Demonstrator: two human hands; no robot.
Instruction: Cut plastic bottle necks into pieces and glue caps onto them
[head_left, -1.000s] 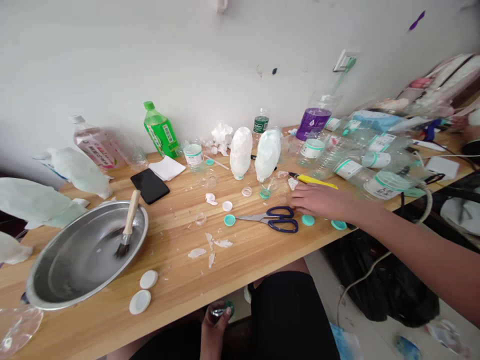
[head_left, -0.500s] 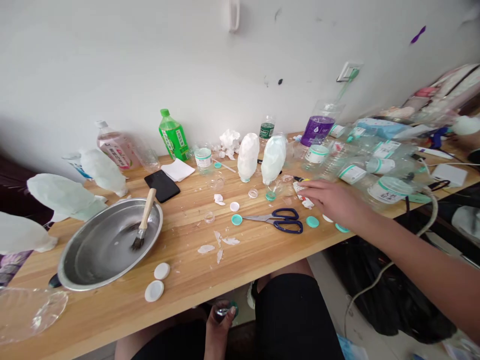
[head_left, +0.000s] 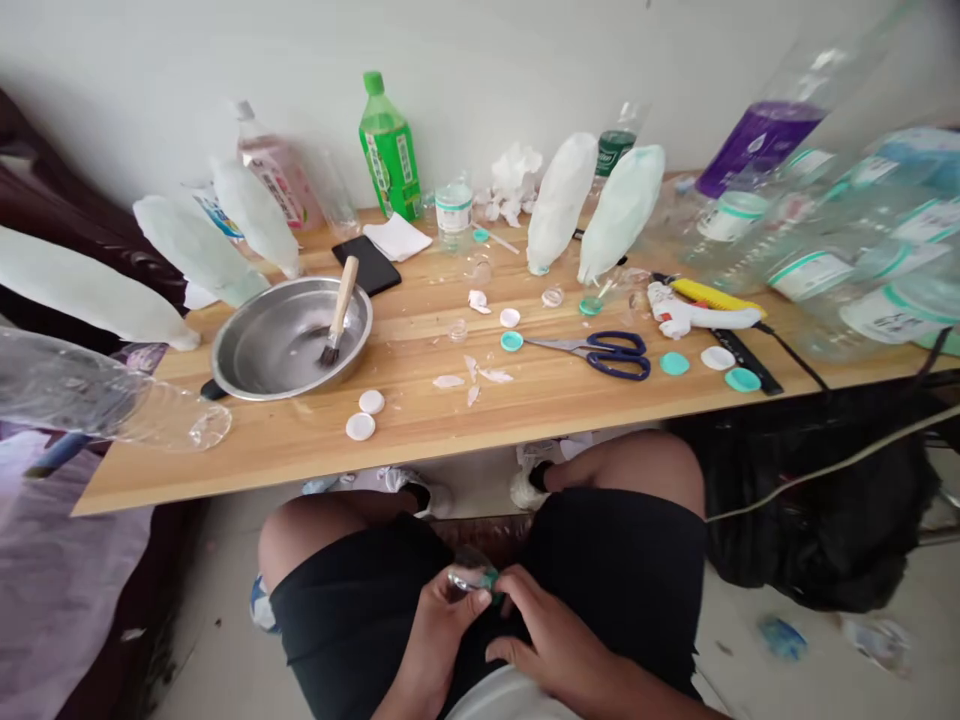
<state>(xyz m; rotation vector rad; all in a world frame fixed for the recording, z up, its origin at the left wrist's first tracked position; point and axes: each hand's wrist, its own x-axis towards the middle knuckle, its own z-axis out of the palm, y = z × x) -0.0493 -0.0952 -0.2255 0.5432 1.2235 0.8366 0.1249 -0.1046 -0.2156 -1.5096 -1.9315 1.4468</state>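
Note:
Both my hands are down in my lap, below the wooden table (head_left: pixel 420 425). My left hand (head_left: pixel 431 625) is curled round a small clear plastic piece with a teal cap (head_left: pixel 472 578). My right hand (head_left: pixel 551 640) meets it from the right, its fingers pinched at the teal cap. On the table above lie blue-handled scissors (head_left: pixel 600 352), a white glue gun (head_left: pixel 694 315), a yellow utility knife (head_left: pixel 709 294) and loose teal caps (head_left: pixel 673 363). Two paper-covered bottles (head_left: pixel 559 200) stand upright near the middle.
A steel bowl (head_left: pixel 289 340) holds a brush (head_left: pixel 337 315) at the left. A green bottle (head_left: pixel 388 145), a black phone (head_left: pixel 366 264) and tissues sit by the wall. Clear bottles (head_left: pixel 817 260) crowd the right end. A black bag (head_left: pixel 817 500) and cable lie under the table.
My right hand left the table's right side and came down to my lap, joining my left hand on the capped piece. The view tilted downward; the glue gun now lies uncovered.

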